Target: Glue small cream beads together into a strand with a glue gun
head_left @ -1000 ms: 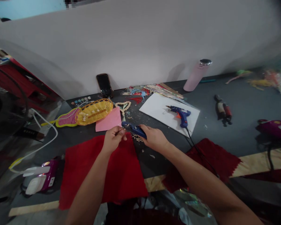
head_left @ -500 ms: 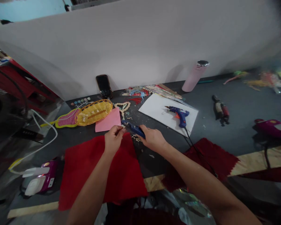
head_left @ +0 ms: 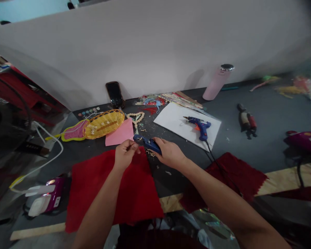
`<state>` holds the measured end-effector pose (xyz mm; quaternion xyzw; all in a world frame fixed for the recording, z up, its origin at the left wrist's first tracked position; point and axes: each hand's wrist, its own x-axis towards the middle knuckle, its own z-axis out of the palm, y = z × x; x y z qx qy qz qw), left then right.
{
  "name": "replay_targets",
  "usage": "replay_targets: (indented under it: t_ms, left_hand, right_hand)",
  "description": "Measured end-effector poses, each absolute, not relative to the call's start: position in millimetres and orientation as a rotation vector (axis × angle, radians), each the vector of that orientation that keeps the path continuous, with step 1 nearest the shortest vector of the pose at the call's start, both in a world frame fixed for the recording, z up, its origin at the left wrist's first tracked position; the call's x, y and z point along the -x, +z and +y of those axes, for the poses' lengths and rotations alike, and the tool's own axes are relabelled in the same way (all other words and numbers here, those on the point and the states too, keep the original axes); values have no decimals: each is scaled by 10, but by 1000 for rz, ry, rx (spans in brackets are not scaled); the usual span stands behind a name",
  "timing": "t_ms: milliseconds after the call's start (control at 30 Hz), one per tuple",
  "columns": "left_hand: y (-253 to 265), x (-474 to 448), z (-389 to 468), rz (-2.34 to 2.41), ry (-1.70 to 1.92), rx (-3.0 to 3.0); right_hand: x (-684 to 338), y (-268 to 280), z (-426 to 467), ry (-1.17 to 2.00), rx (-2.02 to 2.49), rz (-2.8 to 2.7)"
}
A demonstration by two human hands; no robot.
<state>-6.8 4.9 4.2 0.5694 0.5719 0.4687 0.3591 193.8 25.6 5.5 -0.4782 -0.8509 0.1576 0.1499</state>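
My right hand is wrapped round a pair of blue-handled pliers, jaws pointing left. Close to the jaws, my left hand has its thumb and fingers pinched together. What lies in that pinch is too small to make out. Small pale bits are scattered on the dark table below the pliers. Beyond the jaws lies a string of pale beads bent into a loop with a tassel. A red cloth is spread under my left forearm.
A yellow woven basket rests partly over pink paper. To the right, a blue glue gun lies on a white sheet. A phone leans on the wall; a pink flask stands near it. Purple devices flank the workspace.
The pliers' jaws and my left fingertips have moved slightly apart. A pale piece seen between them earlier no longer shows clearly. The view has shifted a little.
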Motion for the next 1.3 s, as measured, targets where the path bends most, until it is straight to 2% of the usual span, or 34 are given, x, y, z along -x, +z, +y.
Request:
replay_targets:
  t_ms: [567,833,1067,1300]
  left_hand:
    - [67,20,-7,1361,1135,-1424]
    - [60,47,107,1384,1337,-1160]
    - [-55,100,157,1403,1297,-1149]
    - [-107,63,165,1396,1223,-1153]
  right_hand:
    - [-1909,118,215,331,1601,-2516]
    - [-2032,-42,386,236,1704,-2378]
    - [-2309,-145,629,168,1829,-2101]
    - [-2518,-138,768,286,1843,-2065]
